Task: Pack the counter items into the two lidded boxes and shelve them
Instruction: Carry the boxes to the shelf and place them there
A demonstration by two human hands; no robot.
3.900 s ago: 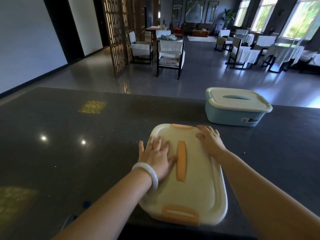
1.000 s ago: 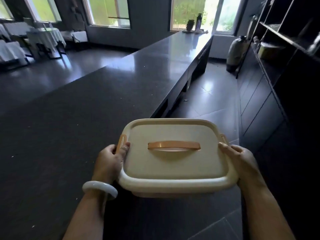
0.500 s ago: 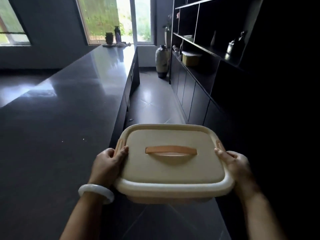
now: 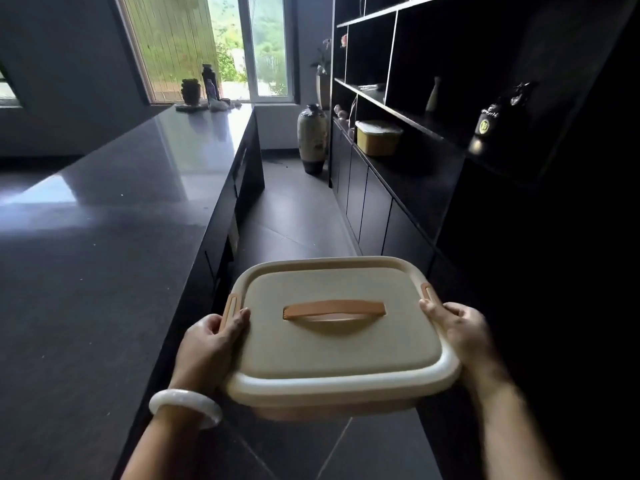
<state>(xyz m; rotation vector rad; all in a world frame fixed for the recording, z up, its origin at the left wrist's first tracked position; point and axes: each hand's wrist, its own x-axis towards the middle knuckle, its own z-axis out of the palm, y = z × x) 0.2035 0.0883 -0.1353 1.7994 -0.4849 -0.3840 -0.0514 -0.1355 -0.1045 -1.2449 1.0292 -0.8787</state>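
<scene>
Ahead of you at 12 o'clock the floor aisle [image 4: 298,216] is open up to the big vase [image 4: 312,138]. The counter [image 4: 104,216] closes your 9 o'clock side; the shelf unit [image 4: 398,174], holding a yellow box [image 4: 377,137], closes 3 o'clock.

Cream box [image 4: 341,344] contents hidden under its lid, fingers of both hands tucked beneath the rim, right forearm [image 4: 516,431] blurred, shelf unit [image 4: 433,109] interior lost in shadow

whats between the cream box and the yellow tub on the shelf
In the head view, only bare floor tiles and the dark cabinet doors lie between the cream box and the yellow tub.
</scene>
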